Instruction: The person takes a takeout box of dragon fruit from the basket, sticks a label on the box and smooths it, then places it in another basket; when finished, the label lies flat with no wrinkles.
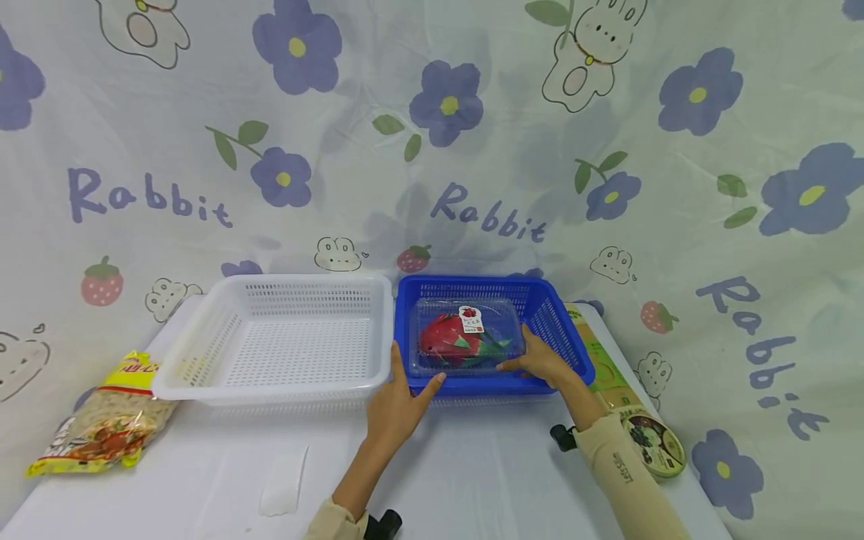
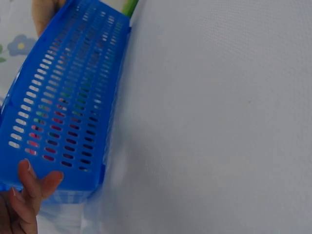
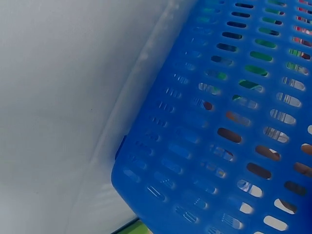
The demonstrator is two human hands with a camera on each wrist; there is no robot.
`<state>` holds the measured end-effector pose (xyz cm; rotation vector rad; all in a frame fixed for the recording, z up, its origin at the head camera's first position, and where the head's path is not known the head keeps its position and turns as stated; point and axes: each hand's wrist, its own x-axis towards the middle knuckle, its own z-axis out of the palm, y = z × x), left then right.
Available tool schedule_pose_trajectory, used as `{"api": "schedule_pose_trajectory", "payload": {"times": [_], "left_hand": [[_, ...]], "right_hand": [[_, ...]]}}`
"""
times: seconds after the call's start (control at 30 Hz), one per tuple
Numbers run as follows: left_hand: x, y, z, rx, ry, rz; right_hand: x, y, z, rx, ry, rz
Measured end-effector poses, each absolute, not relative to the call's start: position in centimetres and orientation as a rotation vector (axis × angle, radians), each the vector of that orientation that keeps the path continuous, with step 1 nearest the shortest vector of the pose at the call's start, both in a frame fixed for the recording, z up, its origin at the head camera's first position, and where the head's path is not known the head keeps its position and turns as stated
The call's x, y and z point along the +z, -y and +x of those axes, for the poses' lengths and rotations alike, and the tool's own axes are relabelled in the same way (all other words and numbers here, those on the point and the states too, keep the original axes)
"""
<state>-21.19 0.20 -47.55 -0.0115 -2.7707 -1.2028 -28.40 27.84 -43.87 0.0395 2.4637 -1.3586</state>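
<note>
A blue perforated basket (image 1: pixel 563 324) stands on the white table, and its outer wall fills the left wrist view (image 2: pixel 68 97) and the right wrist view (image 3: pixel 219 122). Inside lies a clear plastic box (image 1: pixel 466 337) with a red fruit and a small label. My left hand (image 1: pixel 401 397) rests against the basket's near left corner, thumb up along the side and forefinger along the front rim; its fingertips (image 2: pixel 29 195) touch the wall. My right hand (image 1: pixel 540 360) reaches over the near right rim and holds the clear box's near right corner.
An empty white basket (image 1: pixel 270 390) sits touching the blue one on the left. A yellow snack bag (image 1: pixel 101 420) lies at the table's left edge. A long green and tan box (image 1: pixel 601 360) and a round lidded tub (image 1: pixel 653 442) lie at the right. A white scrap (image 1: pixel 283 480) lies near the front.
</note>
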Motion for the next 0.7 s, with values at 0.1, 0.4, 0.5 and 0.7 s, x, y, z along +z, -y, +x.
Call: {"api": "schedule_pose_trajectory", "payload": {"times": [0.1, 0.4, 0.5, 0.7], "left_hand": [[-47.5, 0.0, -21.4, -1.222, 2.782, -0.021], [-46.6, 1.8, -21.6, -1.360, 2.811, -0.135], [-45.8, 2.6, -21.1, -1.397, 2.814, -0.162], [-43.8, 4.1, -20.0, -1.415, 2.856, -0.205]], "right_hand": [[-43.9, -27.7, -28.4, -1.287, -2.553, 0.019], [-43.9, -26.7, -28.8, -1.138, -2.740, -0.042], [-43.6, -26.6, -28.6, -1.139, -2.741, -0.037], [-42.9, -26.4, -28.4, -1.127, -2.770, -0.052]]}}
